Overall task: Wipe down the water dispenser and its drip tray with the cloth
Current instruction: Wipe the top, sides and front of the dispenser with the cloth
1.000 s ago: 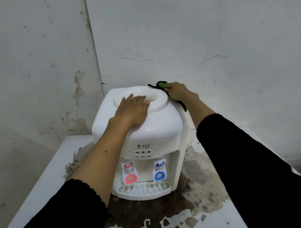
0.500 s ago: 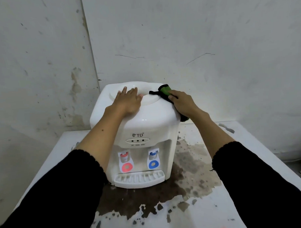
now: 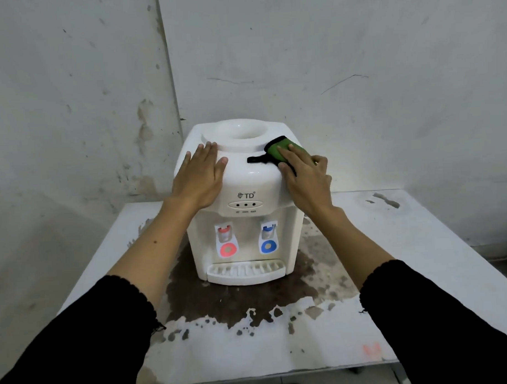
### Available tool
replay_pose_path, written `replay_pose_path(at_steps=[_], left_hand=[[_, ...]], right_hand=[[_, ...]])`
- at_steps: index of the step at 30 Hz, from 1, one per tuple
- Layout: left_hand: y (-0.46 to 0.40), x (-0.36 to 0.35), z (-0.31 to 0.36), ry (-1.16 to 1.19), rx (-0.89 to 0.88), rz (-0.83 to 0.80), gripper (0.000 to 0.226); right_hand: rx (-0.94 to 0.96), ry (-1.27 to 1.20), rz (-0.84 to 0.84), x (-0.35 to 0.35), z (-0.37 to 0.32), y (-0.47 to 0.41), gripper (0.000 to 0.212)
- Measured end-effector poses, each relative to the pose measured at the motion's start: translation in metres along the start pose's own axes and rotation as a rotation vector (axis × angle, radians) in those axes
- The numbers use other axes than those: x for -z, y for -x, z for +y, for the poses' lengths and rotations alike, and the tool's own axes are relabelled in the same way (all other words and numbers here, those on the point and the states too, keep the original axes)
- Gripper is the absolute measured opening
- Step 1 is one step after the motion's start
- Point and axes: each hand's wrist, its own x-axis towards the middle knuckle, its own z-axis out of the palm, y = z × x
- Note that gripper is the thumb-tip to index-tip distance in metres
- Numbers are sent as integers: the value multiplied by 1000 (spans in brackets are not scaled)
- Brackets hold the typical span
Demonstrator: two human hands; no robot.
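A white worktop (image 3: 421, 257) with its coating worn away in a large dark brown patch at centre frame is set into a corner of scuffed, cracked grey-white walls (image 3: 357, 59). A white plastic countertop water dispenser (image 3: 246, 186) is stood on the patch at mid-frame, its slotted white drip tray (image 3: 245, 272) at the lower front below a red tap and a blue tap. The left hand (image 3: 198, 179) is laid flat, fingers straight, on the dispenser's upper left shoulder. A green cloth with black edging (image 3: 276, 149) is pressed onto the upper right shoulder under the straight fingers of the right hand (image 3: 306, 178); much of the cloth is hidden beneath it. The small lettering under the three indicator lights cannot be read. Both black sleeves are cut off by the lower frame edge.
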Motion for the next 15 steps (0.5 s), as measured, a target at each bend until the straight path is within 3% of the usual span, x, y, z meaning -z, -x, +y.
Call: replay_pose_path(at_steps=[2, 7, 10, 15], left_hand=[[5, -6, 1, 16, 19, -8, 55], [3, -8, -1, 0, 14, -1, 55], [3, -8, -2, -7, 25, -20, 55], [3, -5, -2, -38, 14, -39, 55]], right_hand=[[56, 85, 60, -8, -9, 11, 37], [491, 239, 244, -27, 17, 29, 39], [726, 298, 246, -18, 54, 25, 51], [833, 412, 306, -7, 71, 22, 57]])
